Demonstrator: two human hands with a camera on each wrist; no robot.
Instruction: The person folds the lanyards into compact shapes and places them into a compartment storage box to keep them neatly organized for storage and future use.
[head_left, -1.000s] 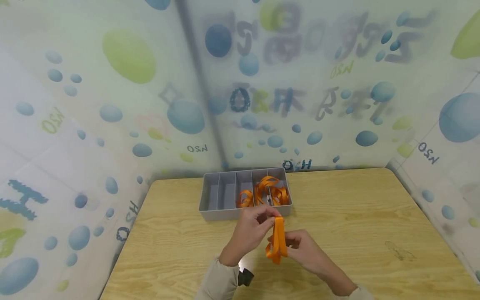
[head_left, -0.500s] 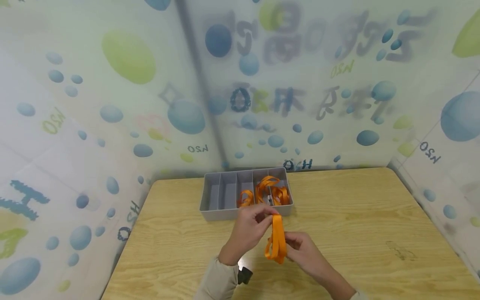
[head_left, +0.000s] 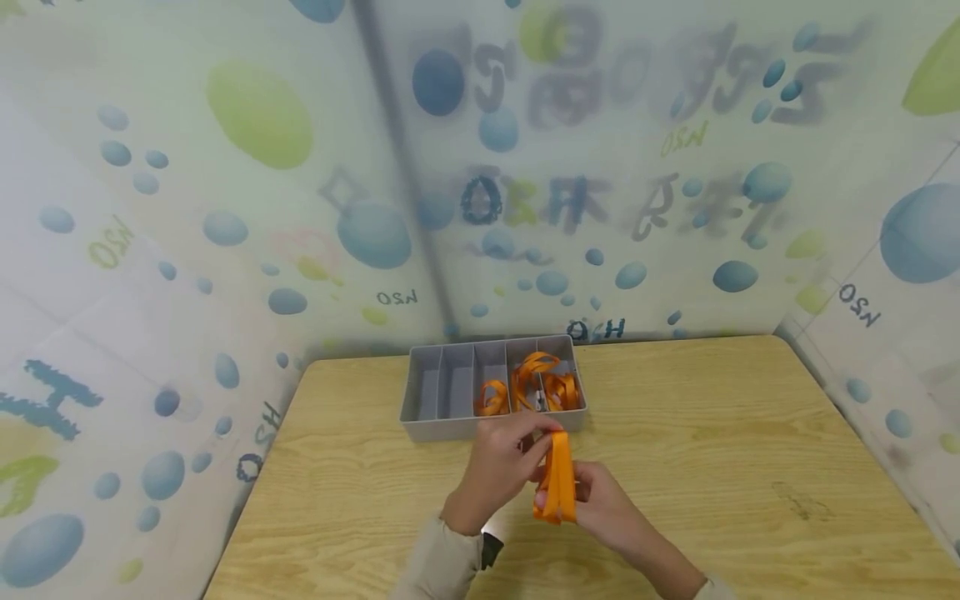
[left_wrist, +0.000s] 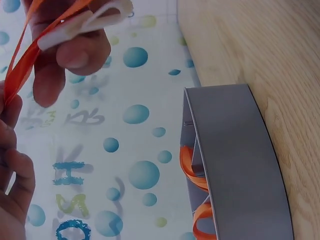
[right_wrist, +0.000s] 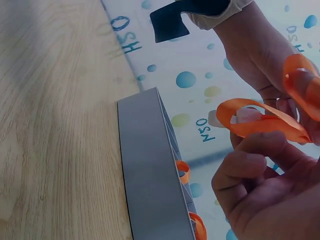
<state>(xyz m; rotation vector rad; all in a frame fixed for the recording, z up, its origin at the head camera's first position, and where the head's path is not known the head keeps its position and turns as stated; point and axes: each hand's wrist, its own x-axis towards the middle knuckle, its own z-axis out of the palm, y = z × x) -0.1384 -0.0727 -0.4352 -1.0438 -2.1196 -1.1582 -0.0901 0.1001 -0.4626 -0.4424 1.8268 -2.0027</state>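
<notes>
Close in front of the grey tray, an orange ribbon lanyard (head_left: pixel 560 483) hangs in folded loops between both hands. The left hand (head_left: pixel 498 467) pinches its top end between thumb and fingers. Lower down, the right hand (head_left: pixel 611 508) grips the loops from the right, one fingertip showing among the strands. In the left wrist view a whitish plastic end piece (left_wrist: pixel 85 25) of the lanyard lies against the right hand's fingers (left_wrist: pixel 75 55). A loop of orange ribbon (right_wrist: pixel 265 127) passes by the fingers in the right wrist view.
The grey divided tray (head_left: pixel 442 429) stands at the back of the wooden table (head_left: pixel 712 433), near the patterned wall. Orange lanyards (head_left: pixel 558 387) lie coiled in its right-hand compartments, one with a metal clip (head_left: pixel 539 400). A dark strap end (head_left: pixel 491 550) hangs at the left wrist.
The right hand has turned slightly, and a fingertip now shows among the lanyard's lower loops. The strands spread wider at the bottom. The left hand keeps its pinch nearly in place.
</notes>
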